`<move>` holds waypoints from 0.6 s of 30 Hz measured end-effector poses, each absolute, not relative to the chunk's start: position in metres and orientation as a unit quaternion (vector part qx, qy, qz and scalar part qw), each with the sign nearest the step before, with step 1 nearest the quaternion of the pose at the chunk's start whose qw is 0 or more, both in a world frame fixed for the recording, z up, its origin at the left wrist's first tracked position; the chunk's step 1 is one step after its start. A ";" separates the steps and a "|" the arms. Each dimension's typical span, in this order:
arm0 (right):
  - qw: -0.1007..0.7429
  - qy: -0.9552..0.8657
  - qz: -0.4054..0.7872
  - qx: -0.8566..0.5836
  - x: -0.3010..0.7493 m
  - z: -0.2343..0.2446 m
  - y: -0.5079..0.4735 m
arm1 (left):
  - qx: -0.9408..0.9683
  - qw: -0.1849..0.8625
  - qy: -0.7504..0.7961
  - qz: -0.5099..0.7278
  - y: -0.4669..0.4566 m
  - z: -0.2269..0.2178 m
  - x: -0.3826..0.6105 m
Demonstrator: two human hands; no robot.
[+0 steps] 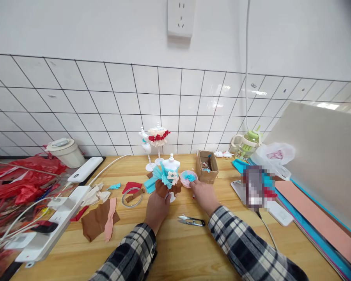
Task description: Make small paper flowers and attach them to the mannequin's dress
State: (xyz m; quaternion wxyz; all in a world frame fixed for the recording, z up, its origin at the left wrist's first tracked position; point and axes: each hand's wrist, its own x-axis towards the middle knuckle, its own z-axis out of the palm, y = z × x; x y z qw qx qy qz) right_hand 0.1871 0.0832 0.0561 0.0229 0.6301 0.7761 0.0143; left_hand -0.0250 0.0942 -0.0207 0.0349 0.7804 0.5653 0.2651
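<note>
My left hand (158, 208) is closed around the lower part of a small white dress form (171, 164), below its skirt. The form stands upright, dressed in blue crepe paper (158, 177), brown crepe paper (161, 190) and a pale flower trim (172, 178). At a pink dish (185, 184), my right hand (205, 195) has its fingertips pressed together on a crumpled blue crepe paper piece (189, 177); the fingertips are partly hidden. Between my forearms lie thread snips (192, 221). Two more small dress forms, one with a red and cream skirt (158, 136), stand behind.
Left of my left hand are a clear tape ring (132, 197), brown paper (95, 220), and a power strip (54, 224). A cardboard box (207, 167) stands behind my right hand. Further right are a blurred phone-like object (254, 187), a bottle (248, 145) and coloured paper sheets (324, 218).
</note>
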 end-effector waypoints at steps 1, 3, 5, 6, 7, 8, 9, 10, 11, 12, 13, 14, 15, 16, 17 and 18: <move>0.027 0.774 0.013 0.633 0.189 0.054 0.090 | 0.781 0.037 0.566 0.262 0.095 -0.021 -0.024; 0.034 0.766 0.010 0.642 0.194 0.050 0.101 | 0.780 0.040 0.569 0.258 0.097 -0.021 -0.022; 0.041 0.758 0.008 0.651 0.202 0.048 0.105 | 0.779 0.044 0.571 0.257 0.097 -0.021 -0.021; 0.044 0.755 0.008 0.654 0.206 0.047 0.105 | 0.779 0.047 0.570 0.257 0.097 -0.020 -0.021; 0.047 0.752 0.007 0.657 0.210 0.046 0.104 | 0.780 0.050 0.568 0.258 0.097 -0.019 -0.021; 0.050 0.750 0.006 0.659 0.214 0.046 0.101 | 0.782 0.052 0.565 0.259 0.097 -0.019 -0.022; 0.053 0.750 0.005 0.659 0.219 0.045 0.097 | 0.783 0.054 0.562 0.261 0.097 -0.018 -0.022; 0.056 0.751 0.002 0.658 0.223 0.046 0.093 | 0.784 0.057 0.559 0.262 0.096 -0.018 -0.022; 0.058 0.753 -0.003 0.655 0.227 0.047 0.089 | 0.785 0.059 0.558 0.263 0.096 -0.018 -0.021; 0.060 0.755 -0.008 0.653 0.231 0.048 0.086 | 0.786 0.062 0.556 0.263 0.096 -0.018 -0.021; 0.060 0.758 -0.012 0.650 0.235 0.050 0.084 | 0.787 0.064 0.555 0.263 0.096 -0.019 -0.020; 0.057 0.758 -0.013 0.650 0.238 0.053 0.084 | 0.787 0.067 0.554 0.262 0.096 -0.020 -0.020; 0.050 0.757 -0.010 0.652 0.241 0.057 0.086 | 0.788 0.070 0.553 0.262 0.096 -0.021 -0.019; 0.044 0.755 -0.004 0.655 0.242 0.061 0.089 | 0.788 0.072 0.553 0.261 0.096 -0.022 -0.019; 0.040 0.750 0.003 0.660 0.242 0.064 0.095 | 0.788 0.074 0.553 0.261 0.096 -0.023 -0.019; 0.038 0.749 0.005 0.661 0.242 0.068 0.102 | 0.787 0.074 0.553 0.262 0.096 -0.024 -0.018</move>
